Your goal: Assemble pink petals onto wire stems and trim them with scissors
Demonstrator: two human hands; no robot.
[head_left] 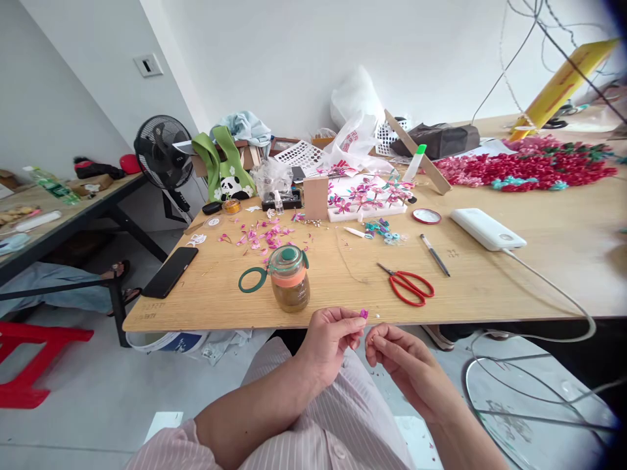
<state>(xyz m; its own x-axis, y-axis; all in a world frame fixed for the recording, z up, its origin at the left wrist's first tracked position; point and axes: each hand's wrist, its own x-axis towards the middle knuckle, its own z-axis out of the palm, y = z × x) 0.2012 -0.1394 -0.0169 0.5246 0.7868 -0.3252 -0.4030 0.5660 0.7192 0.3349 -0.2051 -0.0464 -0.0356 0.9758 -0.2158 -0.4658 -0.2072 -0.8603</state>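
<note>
At the near edge of the counter (480,294), the left hand (336,333) pinches a small magenta piece (364,314), seemingly for fine fingertip work, the right hand (399,352) is narrowed nearby, contents unclear, and the next move likely calls for precision.

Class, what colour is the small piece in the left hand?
Magenta; the small piece in the left hand shows best in the head view.

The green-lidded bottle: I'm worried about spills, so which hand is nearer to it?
Left. The left hand is just right of the green-lidded bottle, on the wearer's side; the right hand is farther right, past the left hand.
</note>
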